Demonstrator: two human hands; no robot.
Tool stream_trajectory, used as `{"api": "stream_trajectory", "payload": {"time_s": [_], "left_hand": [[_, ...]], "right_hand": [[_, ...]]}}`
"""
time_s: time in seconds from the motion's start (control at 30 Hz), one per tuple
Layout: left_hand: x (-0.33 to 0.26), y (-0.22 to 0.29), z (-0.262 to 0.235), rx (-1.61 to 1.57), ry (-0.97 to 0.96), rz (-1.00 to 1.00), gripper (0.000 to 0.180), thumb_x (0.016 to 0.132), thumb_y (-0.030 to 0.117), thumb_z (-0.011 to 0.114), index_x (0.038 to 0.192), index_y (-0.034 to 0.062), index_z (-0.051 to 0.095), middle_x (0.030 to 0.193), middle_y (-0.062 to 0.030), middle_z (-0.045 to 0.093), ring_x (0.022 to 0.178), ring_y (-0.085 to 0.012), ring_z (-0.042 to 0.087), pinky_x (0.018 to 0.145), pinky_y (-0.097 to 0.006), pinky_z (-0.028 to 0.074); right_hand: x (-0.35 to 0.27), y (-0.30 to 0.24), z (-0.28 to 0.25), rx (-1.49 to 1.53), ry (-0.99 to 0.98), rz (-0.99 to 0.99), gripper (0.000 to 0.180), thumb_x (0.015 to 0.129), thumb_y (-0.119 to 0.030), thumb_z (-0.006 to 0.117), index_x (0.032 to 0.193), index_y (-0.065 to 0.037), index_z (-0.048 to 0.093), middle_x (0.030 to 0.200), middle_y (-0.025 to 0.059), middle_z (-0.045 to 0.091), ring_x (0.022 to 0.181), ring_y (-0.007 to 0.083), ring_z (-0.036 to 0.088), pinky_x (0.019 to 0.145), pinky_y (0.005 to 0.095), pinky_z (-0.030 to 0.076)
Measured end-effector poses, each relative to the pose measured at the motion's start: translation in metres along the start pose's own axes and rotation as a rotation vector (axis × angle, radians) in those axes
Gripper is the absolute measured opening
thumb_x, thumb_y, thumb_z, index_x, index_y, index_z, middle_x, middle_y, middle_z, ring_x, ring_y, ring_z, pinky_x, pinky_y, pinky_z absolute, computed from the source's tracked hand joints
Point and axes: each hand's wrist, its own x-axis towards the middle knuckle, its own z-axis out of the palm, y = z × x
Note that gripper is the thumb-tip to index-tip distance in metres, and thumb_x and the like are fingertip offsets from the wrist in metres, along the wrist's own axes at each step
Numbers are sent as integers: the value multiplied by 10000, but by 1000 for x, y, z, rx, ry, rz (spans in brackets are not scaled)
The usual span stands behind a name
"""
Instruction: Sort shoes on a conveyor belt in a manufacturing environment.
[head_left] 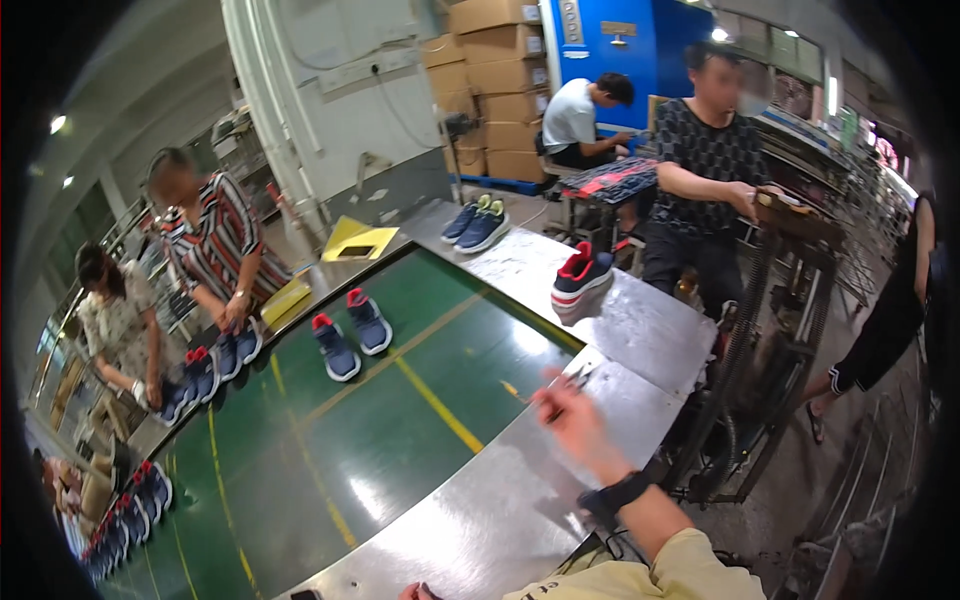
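Note:
My right hand (575,420), with a dark band on the wrist, is over the metal ledge at the right end of the green conveyor belt (400,480). Its fingers are curled closed, and a small shiny metallic thing shows by the fingertips, too blurred to name. Only the fingertips of my left hand (418,592) show at the lower edge, so its grip is hidden. Beyond the belt's edge, a navy sneaker (582,278) with red lining stands on the metal table (640,335). Two navy sneakers (352,335) with red linings sit apart from my hands on the belt.
A navy pair with yellow-green linings (477,223) stands at the far table edge. A phone (356,252) lies on yellow sheets. Co-workers handle sneakers (240,345) along the left side. A person at right is by a dark machine (760,330). More sneakers (125,520) line the lower left.

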Motion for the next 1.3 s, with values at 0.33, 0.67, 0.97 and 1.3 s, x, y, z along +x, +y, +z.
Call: {"api": "stream_trajectory", "payload": {"time_s": [0.33,0.67,0.97,1.3], "left_hand": [[9,12,3,-4,48,23,212,883,208,545,967,37,638,909,-173,631,837,-347,597,749,-403,475],[1,1,-22,-5,154,170,72,785,84,636,850,70,664,699,-81,583,564,-193,572,531,-300,454],[0,5,-10,-57,87,162,160,872,186,521,893,81,641,845,-142,626,779,-334,597,681,-409,469],[9,12,-12,-29,109,143,183,877,179,513,901,54,645,862,-150,632,783,-324,602,706,-395,471]], "right_hand": [[-105,-322,-92,262,-402,-856,229,889,-16,500,1108,0,566,980,70,576,721,131,447,695,307,372],[14,-232,-67,282,-447,-593,387,928,-62,443,1310,2,447,1201,58,573,797,137,489,731,290,395],[43,-121,-10,455,-208,-149,316,904,-104,477,1206,-136,565,809,-55,584,596,50,434,575,240,377],[-4,-72,-27,388,112,-24,234,876,-92,504,1031,-205,637,641,-69,510,477,57,381,483,241,324]]}}
